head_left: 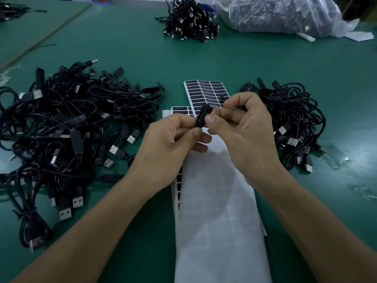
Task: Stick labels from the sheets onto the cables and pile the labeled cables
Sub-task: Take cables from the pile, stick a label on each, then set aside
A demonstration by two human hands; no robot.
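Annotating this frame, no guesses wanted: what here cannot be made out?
Head view:
Fine print on the black module pinched by left hand and right hand: too small.
Its cable: hidden behind both hands.
Plastic bag contents: blurred by film, cut by the top edge.
Lower label sheets: covered by white backing paper.

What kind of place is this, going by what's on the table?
Likely a factory or workshop bench: heaps of black USB cables, label sheets, and a bulk plastic bag on a green table.
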